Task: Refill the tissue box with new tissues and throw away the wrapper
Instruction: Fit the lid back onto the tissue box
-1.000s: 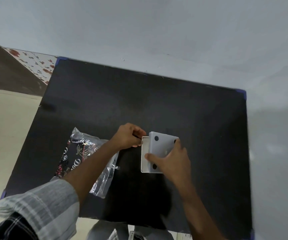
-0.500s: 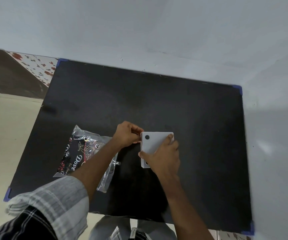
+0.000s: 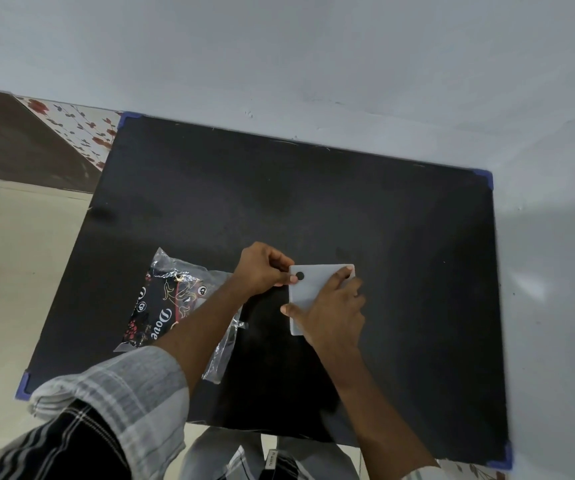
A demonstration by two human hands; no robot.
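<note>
A light grey tissue box [image 3: 308,285] lies upside down near the middle of the black table [image 3: 313,202], its flat bottom with round black feet facing up. My right hand [image 3: 331,311] is spread flat over that bottom, thumb hooked on the left edge. My left hand [image 3: 265,268] pinches the box's top left corner, beside one black foot. A pack of tissues in a black, red-patterned clear wrapper [image 3: 166,303] lies on the table to the left, partly under my left forearm.
The table stands in a corner against pale walls [image 3: 313,64] at the back and right, with blue protectors [image 3: 485,176] on its corners. Cream floor [image 3: 9,271] lies to the left.
The box's bottom panel, tilted up and offset from the box a second ago, now lies flat and flush. My right hand has spread flatter across it.
</note>
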